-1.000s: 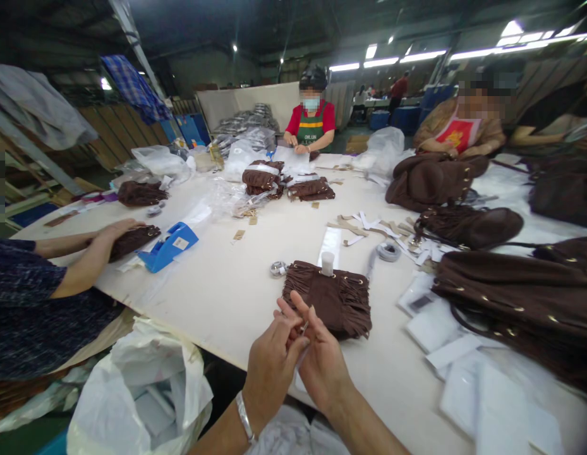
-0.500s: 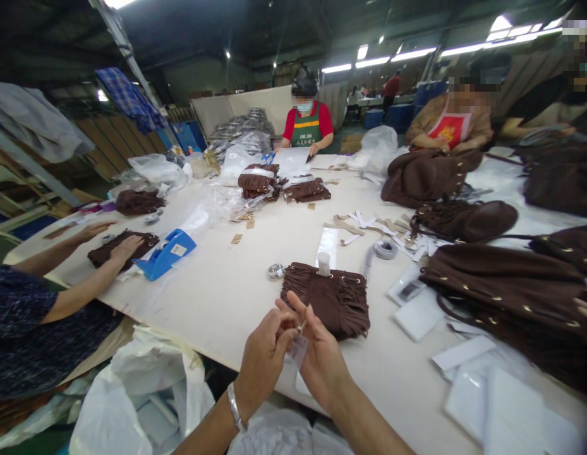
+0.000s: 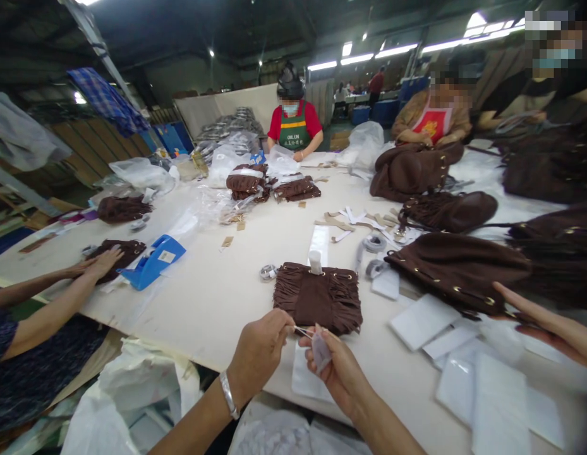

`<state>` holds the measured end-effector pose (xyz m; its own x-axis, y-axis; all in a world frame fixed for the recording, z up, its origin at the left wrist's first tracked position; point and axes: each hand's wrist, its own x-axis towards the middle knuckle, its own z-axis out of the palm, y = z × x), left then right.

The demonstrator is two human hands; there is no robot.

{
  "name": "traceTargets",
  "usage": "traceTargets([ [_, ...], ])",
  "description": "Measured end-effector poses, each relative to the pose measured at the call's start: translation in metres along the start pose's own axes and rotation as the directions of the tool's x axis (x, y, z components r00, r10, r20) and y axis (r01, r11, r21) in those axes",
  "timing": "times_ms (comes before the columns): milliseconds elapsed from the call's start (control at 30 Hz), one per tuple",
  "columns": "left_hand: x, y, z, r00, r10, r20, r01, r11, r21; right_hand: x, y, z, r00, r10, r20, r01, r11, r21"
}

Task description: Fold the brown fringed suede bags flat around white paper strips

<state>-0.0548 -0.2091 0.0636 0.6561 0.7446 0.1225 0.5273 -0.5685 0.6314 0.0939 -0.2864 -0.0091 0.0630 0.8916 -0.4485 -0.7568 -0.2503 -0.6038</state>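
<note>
My left hand (image 3: 261, 347), with a silver bangle at the wrist, pinches one end of a thin light string (image 3: 302, 331). The string is stretched across to my right hand (image 3: 343, 373), which is closed on a small translucent packet (image 3: 321, 352) at its other end. What the packet contains is too small to make out. Just beyond both hands lies a folded brown fringed bag (image 3: 316, 300) with metal eyelets and a whitish wrapped piece (image 3: 315, 262) on its top edge. A white sheet (image 3: 308, 373) lies partly under my right hand.
A blue tape dispenser (image 3: 153, 262) stands left, beside a co-worker's hands on another brown bag (image 3: 125, 253). At right, another person's hand (image 3: 544, 322) touches a large brown bag (image 3: 457, 268). White packets (image 3: 423, 321) and grey strap rolls (image 3: 375, 242) lie nearby.
My hands have drawn slightly apart, pulling the string taut between them. The packet now sits in my right hand's fingers. A person's hand has reached further in from the right.
</note>
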Motion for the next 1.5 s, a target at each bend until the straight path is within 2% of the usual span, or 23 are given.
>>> traceTargets([
  [67, 0.006, 0.003, -0.005, 0.998, 0.049, 0.048, -0.053, 0.996, 0.077, -0.013, -0.002, -0.020, 0.998, 0.061, 0.001, -0.061, 0.995, -0.083],
  [133, 0.011, 0.008, -0.010, 0.993, 0.084, 0.080, -0.092, 0.990, 0.109, -0.027, -0.009, -0.039, 0.995, 0.090, 0.029, -0.081, 0.967, -0.241],
  [200, 0.016, 0.014, -0.014, 0.989, 0.107, 0.103, -0.118, 0.987, 0.110, -0.041, -0.024, -0.055, 0.994, 0.102, 0.042, -0.072, 0.889, -0.453],
  [233, 0.019, 0.018, -0.016, 0.987, 0.117, 0.110, -0.128, 0.986, 0.105, -0.047, -0.034, -0.061, 0.996, 0.086, 0.038, -0.048, 0.813, -0.580],
  [300, 0.024, 0.027, -0.017, 0.981, 0.143, 0.132, -0.156, 0.983, 0.094, -0.057, -0.055, -0.066, 0.999, -0.049, 0.017, 0.041, 0.554, -0.831],
  [367, 0.029, 0.037, -0.015, 0.968, 0.183, 0.174, -0.201, 0.975, 0.094, -0.061, -0.075, -0.060, 0.952, -0.296, 0.071, 0.147, 0.243, -0.959],
  [400, 0.031, 0.042, -0.014, 0.958, 0.207, 0.199, -0.229, 0.969, 0.095, -0.062, -0.082, -0.052, 0.912, -0.389, 0.129, 0.200, 0.148, -0.968],
  [433, 0.033, 0.046, -0.012, 0.947, 0.234, 0.222, -0.260, 0.961, 0.096, -0.060, -0.087, -0.042, 0.878, -0.437, 0.193, 0.269, 0.116, -0.956],
  [467, 0.035, 0.050, -0.011, 0.935, 0.262, 0.239, -0.291, 0.952, 0.095, -0.058, -0.089, -0.030, 0.861, -0.440, 0.257, 0.350, 0.144, -0.926],
  [533, 0.038, 0.053, -0.009, 0.919, 0.302, 0.251, -0.334, 0.938, 0.094, -0.048, -0.087, -0.006, 0.870, -0.349, 0.348, 0.463, 0.340, -0.819],
  [600, 0.040, 0.051, -0.011, 0.923, 0.304, 0.236, -0.338, 0.934, 0.116, -0.035, -0.081, 0.011, 0.905, -0.215, 0.367, 0.422, 0.556, -0.716],
  [633, 0.041, 0.048, -0.012, 0.927, 0.299, 0.228, -0.335, 0.932, 0.139, -0.029, -0.080, 0.016, 0.921, -0.166, 0.354, 0.378, 0.607, -0.699],
  [667, 0.041, 0.044, -0.014, 0.929, 0.296, 0.221, -0.335, 0.928, 0.165, -0.023, -0.080, 0.019, 0.934, -0.137, 0.329, 0.342, 0.610, -0.715],
  [733, 0.044, 0.035, -0.017, 0.925, 0.310, 0.218, -0.353, 0.914, 0.200, -0.013, -0.087, 0.020, 0.946, -0.135, 0.295, 0.323, 0.494, -0.807],
  [833, 0.054, 0.021, -0.019, 0.928, 0.317, 0.194, -0.346, 0.927, 0.143, 0.000, -0.112, 0.020, 0.916, -0.146, 0.373, 0.398, 0.241, -0.885],
  [933, 0.075, 0.011, -0.020, 0.969, 0.206, 0.138, -0.196, 0.977, -0.083, 0.015, -0.145, 0.026, 0.875, -0.087, 0.477, 0.482, 0.042, -0.875],
  [1033, 0.101, 0.002, -0.025, 0.985, 0.114, 0.127, -0.075, 0.957, -0.280, 0.038, -0.181, 0.041, 0.860, 0.034, 0.508, 0.508, -0.140, -0.850],
  [1133, 0.128, -0.011, -0.030, 0.988, 0.095, 0.118, -0.048, 0.933, -0.356, 0.070, -0.211, 0.060, 0.872, 0.144, 0.468, 0.489, -0.216, -0.845],
  [1233, 0.157, -0.031, -0.034, 0.993, 0.070, 0.096, -0.032, 0.934, -0.357, 0.110, -0.233, 0.078, 0.868, 0.189, 0.459, 0.495, -0.267, -0.827],
  [1400, 0.217, -0.072, -0.043, 0.997, 0.067, 0.035, -0.057, 0.970, -0.238, 0.187, -0.265, 0.105, 0.773, 0.240, 0.587, 0.629, -0.405, -0.663],
  [1500, 0.249, -0.100, -0.045, 1.000, -0.008, 0.026, 0.016, 0.954, -0.300, 0.237, -0.272, 0.113, 0.760, 0.224, 0.610, 0.635, -0.454, -0.625],
])
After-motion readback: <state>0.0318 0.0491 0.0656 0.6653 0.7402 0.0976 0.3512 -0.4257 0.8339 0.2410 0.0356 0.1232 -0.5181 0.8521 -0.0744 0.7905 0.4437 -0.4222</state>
